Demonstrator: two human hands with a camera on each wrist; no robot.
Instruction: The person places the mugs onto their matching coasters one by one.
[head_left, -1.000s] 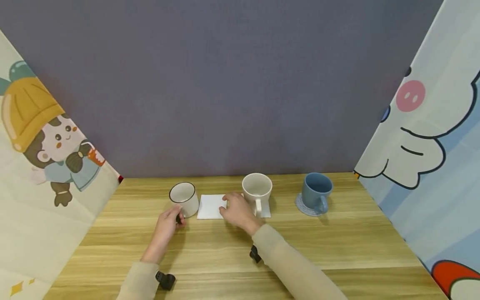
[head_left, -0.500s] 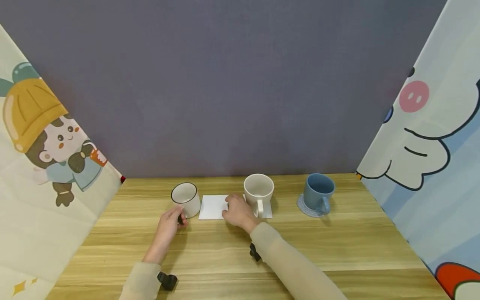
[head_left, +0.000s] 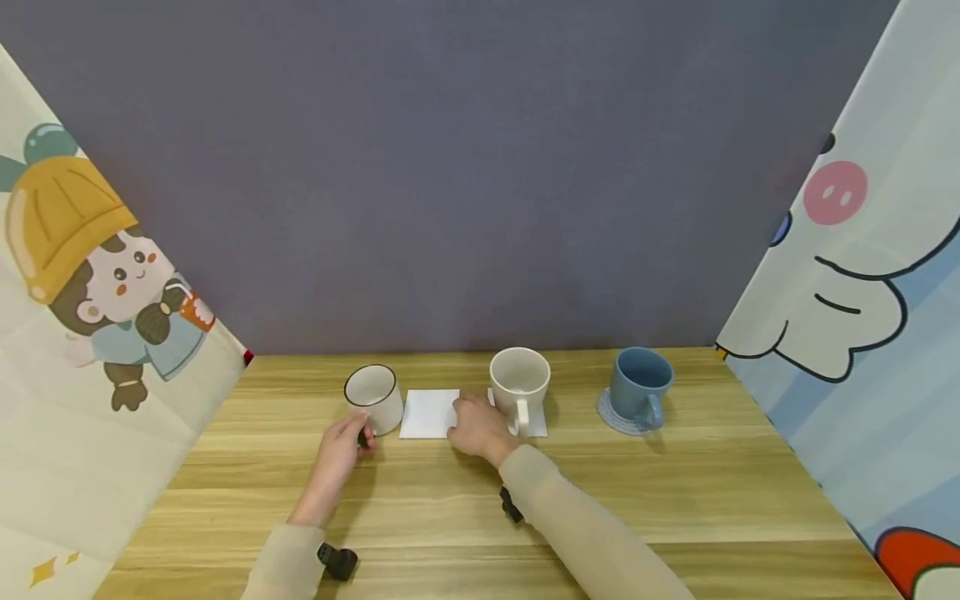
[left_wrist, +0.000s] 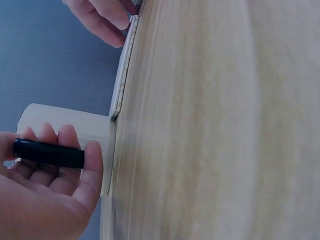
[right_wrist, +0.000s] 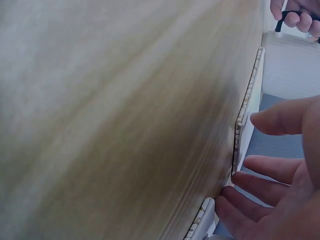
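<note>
My left hand (head_left: 337, 447) grips the black handle (left_wrist: 52, 154) of a white mug with a dark rim (head_left: 386, 408), which stands upright on the table. In the left wrist view the fingers curl round that handle. Right of this mug lies a white square coaster (head_left: 429, 414), its near left corner close to the mug's base. My right hand (head_left: 478, 427) is at the coaster's right side, fingers spread and only lightly bent. The right wrist view shows the thumb (right_wrist: 280, 117) by a corner and the fingertips along the edge.
A cream mug (head_left: 520, 379) stands on a second white coaster (head_left: 537, 422), just right of my right hand. Further right, a blue mug (head_left: 639, 383) sits on a round blue-grey coaster (head_left: 617, 421). A grey panel (head_left: 480, 183) rises behind the wooden table (head_left: 420, 508).
My right hand's fingers have drawn in, from a wider spread over the coaster to its right edge. The left hand keeps its grip. The view has shifted slightly.
</note>
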